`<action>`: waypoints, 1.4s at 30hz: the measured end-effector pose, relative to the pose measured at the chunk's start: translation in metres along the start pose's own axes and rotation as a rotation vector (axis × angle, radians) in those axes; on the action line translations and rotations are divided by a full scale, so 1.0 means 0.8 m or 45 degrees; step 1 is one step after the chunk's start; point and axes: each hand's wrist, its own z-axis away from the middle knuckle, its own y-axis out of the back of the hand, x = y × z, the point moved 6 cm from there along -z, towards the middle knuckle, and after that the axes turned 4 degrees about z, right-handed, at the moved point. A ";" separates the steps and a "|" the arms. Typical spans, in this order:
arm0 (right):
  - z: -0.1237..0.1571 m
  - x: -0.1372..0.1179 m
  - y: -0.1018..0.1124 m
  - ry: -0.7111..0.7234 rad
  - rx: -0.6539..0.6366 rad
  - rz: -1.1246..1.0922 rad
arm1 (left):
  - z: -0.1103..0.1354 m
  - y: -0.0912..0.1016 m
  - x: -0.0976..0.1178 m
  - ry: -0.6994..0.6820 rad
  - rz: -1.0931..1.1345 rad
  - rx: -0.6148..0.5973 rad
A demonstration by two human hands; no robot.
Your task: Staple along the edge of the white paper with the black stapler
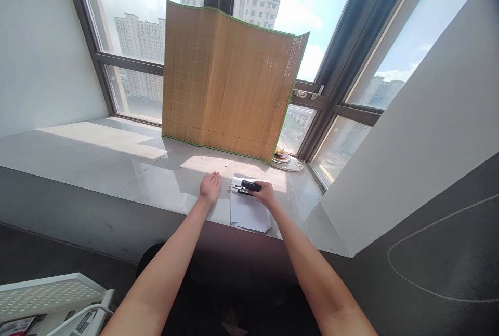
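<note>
On the window sill lies a small stack of white paper [249, 214], near the front edge. My right hand [266, 193] is closed around a black stapler [250, 186], which is over the upper part of the paper with its jaw end pointing left. My left hand [210, 185] rests flat on the sill to the left of the paper, fingers stretched out, holding nothing. A tiny pale piece [226, 165] lies on the sill just beyond the hands; its kind is too small to make out.
A brown bamboo mat [230, 81] with green edging leans against the window behind the sill [89, 154]. Stacked round items [286, 162] sit at its right corner. A white perforated rack [50, 297] stands below at left. A pale cord [405, 242] hangs at right.
</note>
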 end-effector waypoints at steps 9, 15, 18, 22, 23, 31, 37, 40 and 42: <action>0.054 -0.142 -0.050 0.782 0.221 0.776 | 0.015 -0.009 -0.022 0.415 1.342 0.056; 0.074 -0.163 -0.069 1.203 0.195 1.051 | 0.019 -0.008 -0.011 0.370 1.376 0.011; 0.077 -0.159 -0.064 1.207 0.167 1.016 | 0.020 -0.008 -0.008 0.316 1.394 0.015; 0.061 -0.126 -0.032 0.810 0.333 0.782 | 0.019 -0.007 -0.009 0.272 1.411 0.047; 0.054 -0.109 -0.020 0.631 0.402 0.693 | 0.019 -0.008 -0.010 0.279 1.409 0.051; 0.023 0.026 0.015 -0.278 0.384 -0.009 | 0.022 -0.011 -0.013 0.346 1.332 0.052; 0.029 -0.001 0.027 -0.078 0.456 0.191 | 0.040 -0.034 0.008 0.415 1.275 -0.287; 0.023 -0.060 0.011 0.280 0.390 0.249 | 0.047 -0.044 0.015 0.460 1.220 -0.452; 0.017 -0.098 -0.018 0.499 0.210 0.251 | 0.050 -0.048 0.014 0.483 1.182 -0.513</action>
